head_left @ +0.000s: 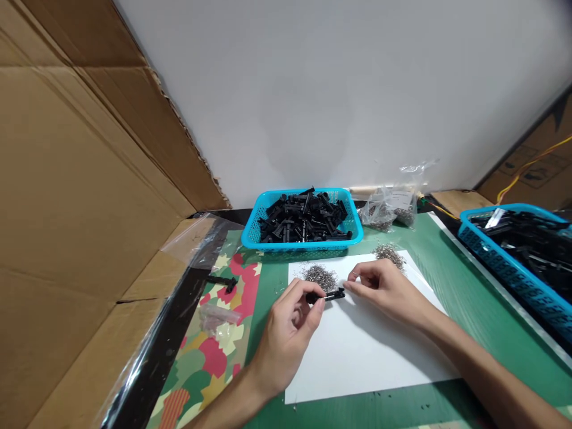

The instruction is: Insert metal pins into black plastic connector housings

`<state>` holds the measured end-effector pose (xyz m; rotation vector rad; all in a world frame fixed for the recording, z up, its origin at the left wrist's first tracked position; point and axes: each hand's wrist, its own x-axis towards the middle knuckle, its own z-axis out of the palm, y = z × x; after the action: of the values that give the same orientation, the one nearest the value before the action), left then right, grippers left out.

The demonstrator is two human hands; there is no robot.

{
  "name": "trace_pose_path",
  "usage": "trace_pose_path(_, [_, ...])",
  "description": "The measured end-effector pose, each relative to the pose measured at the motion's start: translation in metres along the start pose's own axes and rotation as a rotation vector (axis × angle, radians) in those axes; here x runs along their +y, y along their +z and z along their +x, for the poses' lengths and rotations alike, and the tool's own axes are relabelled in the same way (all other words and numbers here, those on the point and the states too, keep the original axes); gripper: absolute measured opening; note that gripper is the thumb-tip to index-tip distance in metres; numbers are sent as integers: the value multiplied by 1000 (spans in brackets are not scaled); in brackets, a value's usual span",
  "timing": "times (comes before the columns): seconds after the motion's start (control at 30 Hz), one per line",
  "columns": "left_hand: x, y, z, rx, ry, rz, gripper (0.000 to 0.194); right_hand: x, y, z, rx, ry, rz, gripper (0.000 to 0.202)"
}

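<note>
My left hand (292, 325) pinches a small black plastic part (334, 295) between thumb and fingers, over a white sheet (357, 357). Just right of the part's free end is my right hand (379, 289), its thumb and forefinger held close together; a tiny thin metal piece seems to show at the fingertips, too small to make out. Behind my left hand lies a pile of small metal pieces (320, 276). A second metal pile (388, 255) sits behind my right hand, partly covered by it.
A blue basket (302, 245) of black parts stands at the back, another blue basket (513, 268) at the right. Plastic bags (388, 208) lie between them. One black part (229, 283) rests on the patterned sheet (214, 357). Cardboard (80, 179) rises at the left.
</note>
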<state>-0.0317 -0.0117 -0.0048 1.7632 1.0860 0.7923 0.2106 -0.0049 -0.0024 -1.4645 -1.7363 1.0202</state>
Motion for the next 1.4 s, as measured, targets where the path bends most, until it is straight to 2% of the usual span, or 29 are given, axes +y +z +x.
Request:
trace_pose_path(0.17, [-4, 0, 1, 29, -8, -14, 24, -7, -6, 0, -29, -1, 209, 33])
trace_pose_path(0.27, [-8, -2, 4, 41, -27, -59, 26, -8, -9, -2, -112, -44, 258, 41])
trace_pose_path(0.33, [-11, -4, 6, 19, -29, -73, 26, -6, -11, -3, -161, -29, 269, 38])
trace_pose_path(0.43, [-19, -6, 10, 20, 61, -53, 26, -2, -15, -5, -187, 6, 263, 34])
trace_pose_path(0.57, [-26, -5, 13, -83, 115, 9, 24, -5, -20, -13, -154, -20, 236, 31])
trace_pose_path(0.67, [-20, -1, 14, -132, 111, 49, 24, -11, -21, -21, -92, -43, 202, 31])
trace_pose_path(0.8, [1, 1, 20, -183, 149, 145, 23, -12, -27, -28, -38, -80, 120, 28])
trace_pose_path(0.87, [13, -3, 29, -222, 222, 230, 25, -9, -39, -31, 32, -88, 82, 30])
trace_pose_path(0.9, [19, -7, 35, -225, 268, 283, 32, -7, -48, -34, 87, -86, 51, 31])
trace_pose_path(0.93, [25, -12, 42, -191, 316, 338, 39, -4, -60, -37, 158, -80, 5, 33])
trace_pose_path(1.0, [36, -27, 60, -86, 375, 447, 36, 3, -91, -48, 349, -38, -111, 40])
trace_pose_path(1.13, [51, -57, 104, 150, 298, 628, 21, 28, -158, -87, 768, 129, -387, 48])
trace_pose_path(1.2, [54, -62, 124, 115, 226, 760, 21, 44, -183, -109, 946, 317, -526, 46])
trace_pose_path(1.3, [54, -54, 150, 17, 214, 821, 23, 63, -200, -135, 1016, 533, -641, 40])
trace_pose_path(1.4, [49, -40, 173, -49, 231, 886, 26, 72, -196, -145, 1006, 577, -662, 40])
